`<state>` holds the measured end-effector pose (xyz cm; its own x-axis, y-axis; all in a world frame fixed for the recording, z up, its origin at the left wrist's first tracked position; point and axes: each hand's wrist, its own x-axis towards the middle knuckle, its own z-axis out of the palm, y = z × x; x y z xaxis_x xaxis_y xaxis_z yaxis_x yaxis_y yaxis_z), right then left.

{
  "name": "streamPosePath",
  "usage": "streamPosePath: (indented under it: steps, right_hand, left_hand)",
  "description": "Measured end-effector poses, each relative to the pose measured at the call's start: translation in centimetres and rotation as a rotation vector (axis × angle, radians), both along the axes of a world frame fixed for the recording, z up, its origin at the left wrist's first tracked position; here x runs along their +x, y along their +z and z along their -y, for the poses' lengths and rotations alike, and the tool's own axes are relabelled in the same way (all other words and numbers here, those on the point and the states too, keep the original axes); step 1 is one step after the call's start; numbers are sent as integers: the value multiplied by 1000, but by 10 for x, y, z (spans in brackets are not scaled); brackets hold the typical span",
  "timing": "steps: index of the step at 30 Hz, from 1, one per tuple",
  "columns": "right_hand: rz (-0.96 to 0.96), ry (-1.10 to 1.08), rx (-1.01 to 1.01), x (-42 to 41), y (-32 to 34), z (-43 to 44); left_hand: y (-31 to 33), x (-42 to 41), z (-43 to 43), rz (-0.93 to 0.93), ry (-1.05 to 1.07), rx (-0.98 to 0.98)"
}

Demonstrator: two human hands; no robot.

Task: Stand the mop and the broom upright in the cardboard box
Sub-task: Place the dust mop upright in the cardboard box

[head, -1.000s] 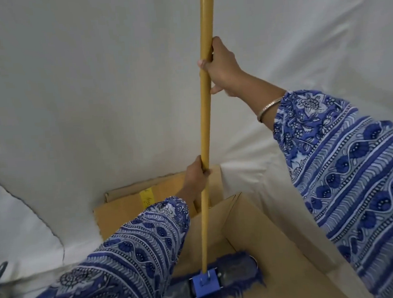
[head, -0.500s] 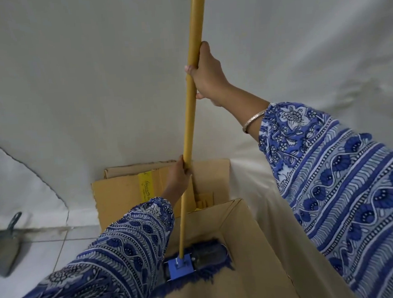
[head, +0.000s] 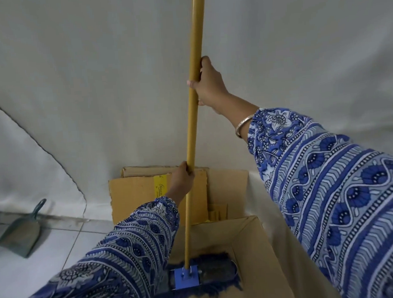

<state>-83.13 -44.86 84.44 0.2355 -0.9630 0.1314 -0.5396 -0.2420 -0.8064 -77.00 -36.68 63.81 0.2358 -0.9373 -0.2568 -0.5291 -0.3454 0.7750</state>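
Standing mop (head: 193, 135) near-upright, head down in cardboard box (head: 255, 242)

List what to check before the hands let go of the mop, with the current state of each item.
1. Mop head inside the box: ok, it sits at the box bottom.
2. Handle near upright: ok, slight tilt only.
3. Left hand gripping the handle low: ok.
4. Right hand gripping the handle higher up: ok.
5. Handle resting on a box wall or the white sheet behind: cannot tell, so it may tip if released.
6. Broom ready for the next step: cannot tell, none in view; only a dustpan lies on the floor at left.
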Motion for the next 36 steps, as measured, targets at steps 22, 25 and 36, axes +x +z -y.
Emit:
streamPosePath:
  steps: [22, 25, 36]
  right_hand:
    - [74, 1, 47, 19, -17, 9]
    - [114, -61, -2, 19, -24, 0]
    - [209, -359, -660, 157, 15, -115]
  left_hand:
    - [8, 19, 0, -77, 118, 78]
    - [18, 30, -15, -61, 107, 44]
    - [54, 228, -134, 97, 274, -82]
